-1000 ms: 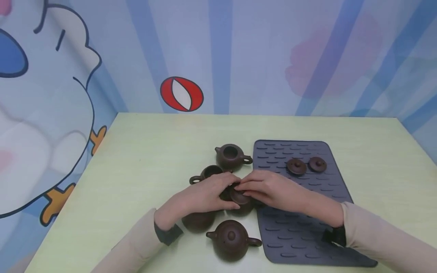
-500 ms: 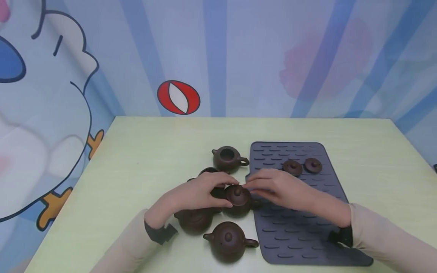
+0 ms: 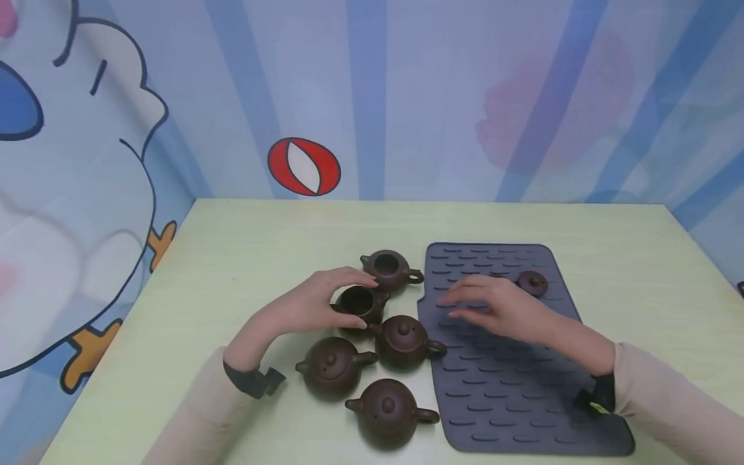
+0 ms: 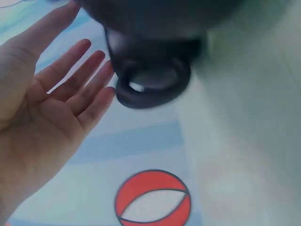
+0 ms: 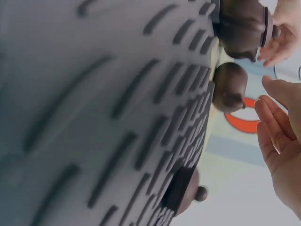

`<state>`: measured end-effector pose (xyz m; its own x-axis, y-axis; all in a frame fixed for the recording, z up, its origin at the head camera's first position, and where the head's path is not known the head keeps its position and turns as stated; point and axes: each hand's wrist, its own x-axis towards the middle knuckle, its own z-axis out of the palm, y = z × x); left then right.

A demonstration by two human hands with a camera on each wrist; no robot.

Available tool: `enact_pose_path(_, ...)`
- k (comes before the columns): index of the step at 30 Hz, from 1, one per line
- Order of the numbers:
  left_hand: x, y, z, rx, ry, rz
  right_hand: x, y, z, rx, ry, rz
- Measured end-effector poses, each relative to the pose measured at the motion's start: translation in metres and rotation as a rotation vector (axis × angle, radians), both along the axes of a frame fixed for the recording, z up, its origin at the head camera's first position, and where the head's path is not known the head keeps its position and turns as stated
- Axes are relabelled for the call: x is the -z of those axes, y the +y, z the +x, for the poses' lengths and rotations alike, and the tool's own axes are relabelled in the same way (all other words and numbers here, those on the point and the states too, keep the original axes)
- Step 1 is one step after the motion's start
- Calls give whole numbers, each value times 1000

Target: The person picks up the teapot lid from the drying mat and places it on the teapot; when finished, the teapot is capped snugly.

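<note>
My left hand (image 3: pixel 314 300) is spread in a wide curve around a lidless dark brown teapot (image 3: pixel 358 301), thumb toward me and fingers at its far side. Extended fingers (image 4: pixel 89 84) show near a teapot handle (image 4: pixel 153 96) in the left wrist view. Over the grey mat (image 3: pixel 482 387) hovers my right hand (image 3: pixel 508 309), holding nothing, its fingers loosely bent. Two lids lie on the mat beyond it: one lid (image 3: pixel 532 283) in plain sight, the other mostly hidden behind the hand. A lidded teapot (image 3: pixel 403 342) stands between the hands, its handle toward the mat.
Another lidless teapot (image 3: pixel 388 268) stands at the back, close to the mat's left edge. Two lidded ones sit nearer: a teapot (image 3: pixel 330 368) at the left and a teapot (image 3: pixel 387 413) at the front. A patterned wall (image 3: pixel 418 103) rises behind the pale table (image 3: pixel 250 258).
My left hand has left the lidded teapot and moved back and left to the lidless one. The right hand has drawn away rightward over the mat. The lid now sits uncovered on its teapot.
</note>
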<state>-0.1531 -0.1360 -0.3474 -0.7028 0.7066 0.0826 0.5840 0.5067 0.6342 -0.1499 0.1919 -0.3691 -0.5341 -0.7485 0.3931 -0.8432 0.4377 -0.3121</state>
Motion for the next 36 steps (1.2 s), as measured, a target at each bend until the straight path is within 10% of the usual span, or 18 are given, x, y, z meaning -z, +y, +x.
enact_pose_path(14, 14, -10, -11, -13, -31, -82, 7, 29, -22, 182, -91, 137)
enact_pose_path(36, 14, -12, -12, -39, -109, -80, 4, 71, -37, 228, -179, 192)
